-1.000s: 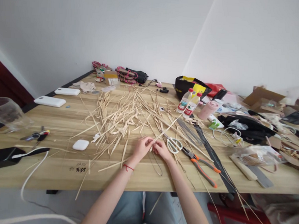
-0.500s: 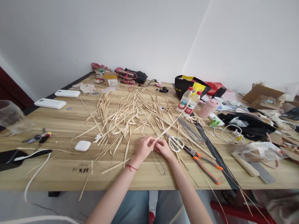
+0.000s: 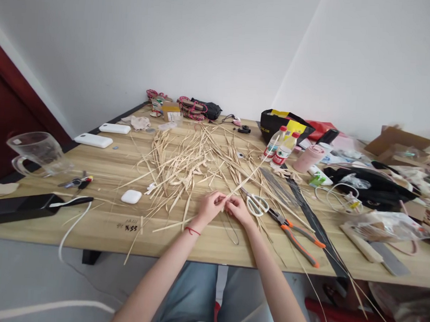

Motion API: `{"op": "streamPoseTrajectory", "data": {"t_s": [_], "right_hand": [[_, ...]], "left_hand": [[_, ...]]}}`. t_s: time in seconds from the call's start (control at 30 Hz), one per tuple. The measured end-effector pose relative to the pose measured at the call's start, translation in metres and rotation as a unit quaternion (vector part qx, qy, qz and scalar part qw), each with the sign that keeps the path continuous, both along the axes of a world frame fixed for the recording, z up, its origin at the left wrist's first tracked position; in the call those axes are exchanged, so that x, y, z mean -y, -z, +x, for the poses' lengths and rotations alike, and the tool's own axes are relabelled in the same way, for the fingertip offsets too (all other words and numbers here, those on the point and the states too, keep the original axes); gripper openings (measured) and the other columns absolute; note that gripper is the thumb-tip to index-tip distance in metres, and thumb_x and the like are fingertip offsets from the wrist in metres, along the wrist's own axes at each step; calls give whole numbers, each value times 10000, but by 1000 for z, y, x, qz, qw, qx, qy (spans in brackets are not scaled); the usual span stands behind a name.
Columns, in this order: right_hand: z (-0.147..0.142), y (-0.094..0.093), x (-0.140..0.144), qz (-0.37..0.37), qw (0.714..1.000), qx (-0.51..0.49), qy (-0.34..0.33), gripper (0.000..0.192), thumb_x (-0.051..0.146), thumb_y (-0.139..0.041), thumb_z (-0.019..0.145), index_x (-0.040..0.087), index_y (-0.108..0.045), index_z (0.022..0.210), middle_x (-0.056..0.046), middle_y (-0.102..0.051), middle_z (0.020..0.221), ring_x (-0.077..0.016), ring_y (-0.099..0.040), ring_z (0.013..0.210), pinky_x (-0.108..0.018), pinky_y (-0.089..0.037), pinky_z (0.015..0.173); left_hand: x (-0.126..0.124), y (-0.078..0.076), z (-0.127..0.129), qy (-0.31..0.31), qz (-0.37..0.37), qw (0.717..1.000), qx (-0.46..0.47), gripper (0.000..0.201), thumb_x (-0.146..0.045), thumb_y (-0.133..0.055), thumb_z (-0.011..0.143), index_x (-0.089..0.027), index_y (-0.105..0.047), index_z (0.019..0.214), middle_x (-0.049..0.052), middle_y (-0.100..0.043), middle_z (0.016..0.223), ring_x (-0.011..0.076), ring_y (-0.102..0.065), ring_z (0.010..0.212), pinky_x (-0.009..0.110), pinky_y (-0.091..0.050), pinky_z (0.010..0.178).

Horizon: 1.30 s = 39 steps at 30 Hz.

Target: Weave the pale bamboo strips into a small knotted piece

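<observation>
My left hand [image 3: 209, 207] and my right hand [image 3: 237, 208] meet over the wooden table [image 3: 102, 169], fingers pinched together on one long pale bamboo strip [image 3: 252, 175] that runs up and to the right from between them. A thin dark wire loop [image 3: 232, 229] lies on the table just below my hands. A loose pile of pale bamboo strips [image 3: 186, 159] spreads behind the hands. White-handled scissors [image 3: 255, 203] lie right of my right hand, with orange-handled pliers [image 3: 294, 232] beyond them.
Two water bottles [image 3: 280, 147], a black bag [image 3: 285, 124] and a pink cup [image 3: 307, 158] stand at the back right. A glass jug [image 3: 38, 151], a black case [image 3: 18, 207], white earbud case [image 3: 131, 196] and white power banks [image 3: 93, 140] lie left. Dark strips [image 3: 313, 219] run along the right.
The view has shifted slightly to the left. My hands stay pinched on the same strip, with no clear movement of it.
</observation>
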State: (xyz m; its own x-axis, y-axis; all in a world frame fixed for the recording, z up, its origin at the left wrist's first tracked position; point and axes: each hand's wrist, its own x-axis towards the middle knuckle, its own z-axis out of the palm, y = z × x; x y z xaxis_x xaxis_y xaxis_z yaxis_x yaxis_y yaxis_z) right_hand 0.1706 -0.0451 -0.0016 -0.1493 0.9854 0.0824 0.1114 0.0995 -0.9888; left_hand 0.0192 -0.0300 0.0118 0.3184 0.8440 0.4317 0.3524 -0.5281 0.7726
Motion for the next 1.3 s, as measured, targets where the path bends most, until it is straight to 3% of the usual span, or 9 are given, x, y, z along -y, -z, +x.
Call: {"op": "streamPoseTrajectory", "data": {"t_s": [0.33, 0.57, 0.97, 1.3], "right_hand": [[-1, 1, -2, 4, 1000, 1, -6, 138, 269, -517, 720, 145, -573, 738, 49, -496, 505, -65, -379, 423, -190, -295, 426], [-2, 2, -2, 0, 1000, -4, -14, 175, 276, -515, 730, 138, -595, 800, 52, -477, 515, -65, -367, 428, -186, -284, 420], [-3, 0, -2, -2, 1000, -8, -11, 128, 257, -512, 719, 145, -571, 735, 60, -459, 495, -67, -380, 422, -194, -310, 435], [-2, 5, -6, 3, 1000, 2, -4, 113, 257, -499, 714, 157, -552, 724, 62, -461, 494, -73, -378, 426, -195, -306, 429]], "left_hand": [[4, -9, -1, 3, 1, 1000, 8, 156, -322, -546, 822, -190, -629, 808, 0, -630, 673, 114, -548, 631, 226, -430, 614], [3, -8, 0, -4, -3, 1000, -3, 172, -327, -543, 824, -188, -644, 823, -1, -647, 691, 103, -540, 595, 219, -426, 576], [2, -1, 2, -20, -1, 1000, 0, 146, -307, -554, 815, -187, -635, 824, 7, -650, 723, 100, -533, 604, 204, -405, 558], [0, -4, 1, -25, 11, 1000, -7, 152, -320, -560, 807, -187, -633, 800, -6, -618, 664, 101, -502, 579, 212, -396, 554]]}}
